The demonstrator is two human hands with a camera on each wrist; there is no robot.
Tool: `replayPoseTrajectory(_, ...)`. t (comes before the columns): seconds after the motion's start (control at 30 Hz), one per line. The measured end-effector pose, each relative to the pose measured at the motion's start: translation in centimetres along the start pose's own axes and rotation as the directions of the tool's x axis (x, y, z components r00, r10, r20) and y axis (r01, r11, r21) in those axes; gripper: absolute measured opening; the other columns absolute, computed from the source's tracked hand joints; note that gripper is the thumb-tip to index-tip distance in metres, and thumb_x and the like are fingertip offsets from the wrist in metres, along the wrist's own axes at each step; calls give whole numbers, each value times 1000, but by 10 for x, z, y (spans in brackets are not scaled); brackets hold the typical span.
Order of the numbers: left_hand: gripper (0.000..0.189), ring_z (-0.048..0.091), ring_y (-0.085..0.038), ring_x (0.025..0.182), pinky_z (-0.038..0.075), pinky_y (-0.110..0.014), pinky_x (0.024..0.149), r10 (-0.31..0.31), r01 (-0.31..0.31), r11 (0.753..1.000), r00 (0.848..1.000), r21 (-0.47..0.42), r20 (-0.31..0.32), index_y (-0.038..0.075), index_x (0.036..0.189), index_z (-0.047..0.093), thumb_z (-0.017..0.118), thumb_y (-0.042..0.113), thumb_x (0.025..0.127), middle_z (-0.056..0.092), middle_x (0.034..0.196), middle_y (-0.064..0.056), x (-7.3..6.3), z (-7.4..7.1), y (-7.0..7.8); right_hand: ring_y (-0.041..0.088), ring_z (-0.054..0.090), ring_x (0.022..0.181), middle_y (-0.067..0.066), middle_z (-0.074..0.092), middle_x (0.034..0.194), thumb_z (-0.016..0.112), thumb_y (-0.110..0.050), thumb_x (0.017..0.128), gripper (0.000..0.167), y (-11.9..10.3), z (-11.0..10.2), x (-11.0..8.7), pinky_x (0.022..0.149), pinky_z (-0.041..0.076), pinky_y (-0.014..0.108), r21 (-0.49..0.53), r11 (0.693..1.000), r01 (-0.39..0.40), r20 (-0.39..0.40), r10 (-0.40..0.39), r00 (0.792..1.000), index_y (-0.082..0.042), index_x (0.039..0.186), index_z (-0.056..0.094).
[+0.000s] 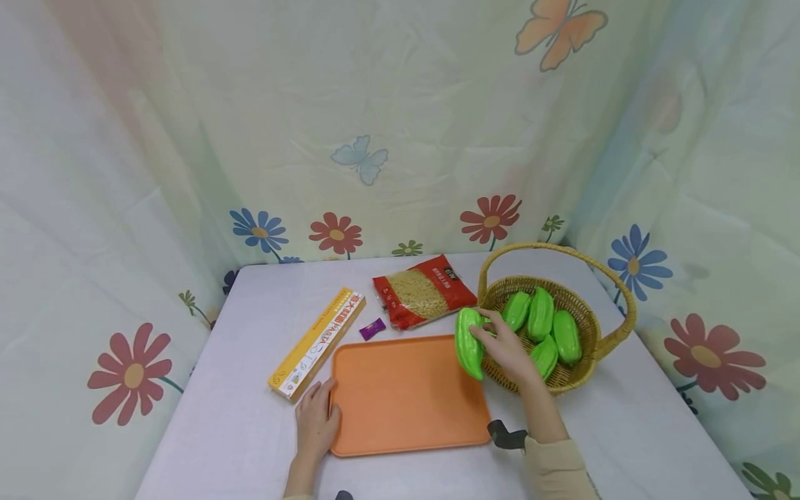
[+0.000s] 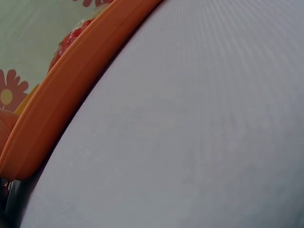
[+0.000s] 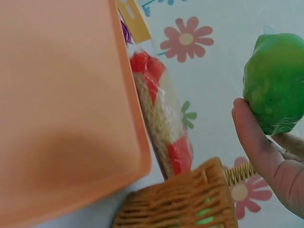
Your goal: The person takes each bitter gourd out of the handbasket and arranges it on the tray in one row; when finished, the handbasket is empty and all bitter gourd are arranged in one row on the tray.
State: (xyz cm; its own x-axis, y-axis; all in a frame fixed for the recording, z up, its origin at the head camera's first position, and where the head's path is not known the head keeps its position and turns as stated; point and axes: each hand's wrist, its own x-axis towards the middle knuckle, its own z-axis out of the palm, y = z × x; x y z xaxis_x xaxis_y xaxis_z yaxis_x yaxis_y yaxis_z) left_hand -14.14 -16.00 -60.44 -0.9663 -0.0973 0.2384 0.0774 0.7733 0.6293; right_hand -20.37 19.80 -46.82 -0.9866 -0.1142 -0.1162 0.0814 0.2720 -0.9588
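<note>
Basket (image 1: 567, 380) of green gourds (image 1: 541, 316), another gourd (image 1: 468, 344) in right hand (image 1: 509, 353), orange tray (image 1: 406, 396)

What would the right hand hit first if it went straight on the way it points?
Past the green vegetable it holds, the right hand would probably meet the red bag, or pass above it; its height is unclear.

The site is a curtained-off workspace: flower-printed curtains (image 1: 437, 104) enclose a white table (image 1: 231, 375) on three sides. Room type cannot be determined.
</note>
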Motion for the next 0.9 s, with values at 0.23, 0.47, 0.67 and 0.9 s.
replayPoseTrajectory(0.23,44,38,-29,124,23,-50,98,8,-8,1000,1000,-1,-15,10,123,56,59,8,80,55,126,-8,1,1,-1,30,54,100,25,44,125,54,-31,92,59,-3,25,3,68,51,34,8,1000,28,35,-28,999,-7,140,29)
replayPoseTrajectory(0.47,43,37,-30,124,23,-50,98,2,-2,1000,1000,3,1,10,124,55,59,9,81,55,126,-8,-1,2,-3,30,56,99,22,51,121,58,-25,90,54,4,60,6,66,52,35,-132,989,69,76,-60,995,-7,136,38)
replayPoseTrajectory(0.67,44,37,-29,124,23,-50,99,7,-7,1000,1000,-1,-7,10,124,55,59,8,80,55,126,-8,-1,3,-3,28,58,93,19,55,112,60,-22,89,51,11,87,8,63,52,32,-189,977,102,110,-82,991,-4,132,41)
replayPoseTrajectory(0.9,44,38,-30,123,23,-49,99,19,-19,1000,1000,-4,-23,9,124,55,59,7,80,56,125,-8,0,3,-3,32,59,94,22,54,114,60,-26,88,52,16,113,8,64,55,32,-199,975,103,203,-62,977,-1,129,42)
